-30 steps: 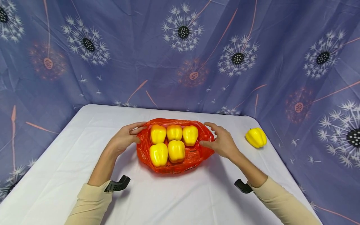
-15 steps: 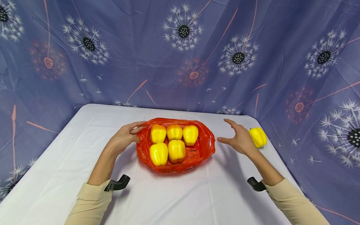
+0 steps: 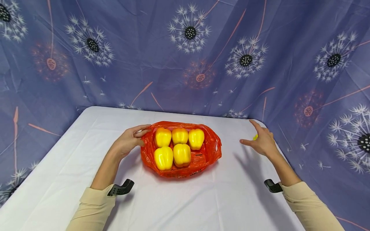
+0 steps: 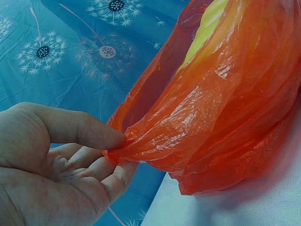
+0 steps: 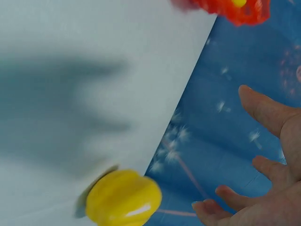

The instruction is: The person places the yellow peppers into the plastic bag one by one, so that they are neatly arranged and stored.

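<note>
A red plastic bag lies mouth-up on the table with several yellow bell peppers inside. My left hand pinches the bag's left edge between thumb and fingers, as the left wrist view shows close up. Out to the right, my right hand is held over the table with fingers spread and nothing in it. Mostly hidden behind that hand in the head view is a lone yellow bell pepper, which shows more fully in the right wrist view, lying apart from the fingers.
A white cloth covers the table. Behind it and along the sides hangs a blue-purple curtain with a dandelion print. The table's right edge runs close by the lone pepper.
My right hand has left the bag's right side and moved rightward to the lone pepper, now covering most of it. The left hand and the bag have stayed put.
</note>
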Demonstrator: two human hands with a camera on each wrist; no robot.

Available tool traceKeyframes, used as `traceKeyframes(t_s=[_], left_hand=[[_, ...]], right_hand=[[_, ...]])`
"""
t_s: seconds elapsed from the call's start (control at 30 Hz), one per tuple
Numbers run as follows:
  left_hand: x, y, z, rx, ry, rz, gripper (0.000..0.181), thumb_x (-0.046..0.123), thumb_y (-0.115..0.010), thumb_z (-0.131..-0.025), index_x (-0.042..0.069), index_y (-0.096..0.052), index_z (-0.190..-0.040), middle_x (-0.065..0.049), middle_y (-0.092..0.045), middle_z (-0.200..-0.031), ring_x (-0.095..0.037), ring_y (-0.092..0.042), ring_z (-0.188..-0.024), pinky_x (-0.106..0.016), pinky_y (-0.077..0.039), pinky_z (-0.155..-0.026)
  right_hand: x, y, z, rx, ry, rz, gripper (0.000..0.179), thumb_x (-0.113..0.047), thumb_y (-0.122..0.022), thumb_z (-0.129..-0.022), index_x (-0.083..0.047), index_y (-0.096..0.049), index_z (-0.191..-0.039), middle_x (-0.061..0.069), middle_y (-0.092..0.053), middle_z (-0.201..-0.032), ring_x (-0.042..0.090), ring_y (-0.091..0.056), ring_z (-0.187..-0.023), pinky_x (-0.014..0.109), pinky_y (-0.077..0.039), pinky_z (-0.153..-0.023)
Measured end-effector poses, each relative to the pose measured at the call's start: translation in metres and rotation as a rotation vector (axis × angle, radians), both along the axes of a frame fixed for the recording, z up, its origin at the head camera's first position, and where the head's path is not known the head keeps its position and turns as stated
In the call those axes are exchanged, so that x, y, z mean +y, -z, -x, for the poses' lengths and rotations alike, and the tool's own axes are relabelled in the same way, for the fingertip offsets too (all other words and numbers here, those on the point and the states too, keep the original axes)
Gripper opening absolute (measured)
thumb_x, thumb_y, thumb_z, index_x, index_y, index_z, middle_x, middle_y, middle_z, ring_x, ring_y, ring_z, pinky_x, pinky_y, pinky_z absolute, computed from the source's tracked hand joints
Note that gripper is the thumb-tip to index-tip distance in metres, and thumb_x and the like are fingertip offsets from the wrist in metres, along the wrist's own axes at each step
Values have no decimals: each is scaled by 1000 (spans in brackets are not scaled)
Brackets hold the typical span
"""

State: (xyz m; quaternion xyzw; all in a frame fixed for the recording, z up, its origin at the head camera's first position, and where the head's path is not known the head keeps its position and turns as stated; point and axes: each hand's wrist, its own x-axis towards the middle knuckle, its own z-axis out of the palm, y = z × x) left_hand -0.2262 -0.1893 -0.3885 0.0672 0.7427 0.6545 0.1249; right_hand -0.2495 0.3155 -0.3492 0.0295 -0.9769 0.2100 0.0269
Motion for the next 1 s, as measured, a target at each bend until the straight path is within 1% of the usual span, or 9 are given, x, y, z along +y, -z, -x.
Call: traceKeyframes(t_s=[0.13,0.23,0.47,0.6,0.8,1.0], left_hand=[[0,1,0,1,1,-3,81,-14,-53,-80,5,-38,-157,-21,-43,-157,-32,-33,-151,-18,-52,-84],[1,1,1,6,-1,-1,80,-15,-53,-79,5,-39,-156,-21,-44,-156,-32,-35,-150,-18,-52,-84],[0,0,0,3,-10,11,80,-14,-53,-80,6,-39,-156,-20,-45,-156,-31,-35,-151,-18,-52,-84],[-1,-1,0,3,-8,17,79,-14,-53,-81,6,-39,-156,-21,-45,-156,-31,-34,-151,-17,-52,-85],[-2,-2,0,6,-10,11,80,-14,-53,-80,6,-39,-156,-21,-45,-156,-31,-34,-151,-16,-51,-85],[-2,-1,1,3,-10,7,79,-14,-53,-81,6,-39,-156,-20,-44,-156,-32,-34,-151,-17,-52,-85]], right_hand=[[19,5,4,-27,40,29,106,-43,-78,-85,-16,-12,-164,44,-22,-154,68,-18,-135,77,-26,-97],[30,10,7,-37,80,40,108,-42,-77,-85,-16,-8,-165,47,-17,-153,68,-17,-134,77,-27,-96],[48,21,15,-37,136,41,106,-40,-75,-86,-14,-9,-164,46,-17,-153,70,-15,-136,77,-22,-101],[57,28,19,-50,170,48,105,-38,-75,-87,-13,-8,-164,47,-17,-153,72,-15,-135,78,-23,-100],[68,38,26,-58,220,47,105,-40,-74,-88,-12,-8,-164,47,-18,-152,74,-19,-132,78,-25,-97],[75,46,31,-96,243,37,103,-41,-72,-89,-11,-8,-164,48,-18,-151,73,-17,-133,78,-25,-98]])
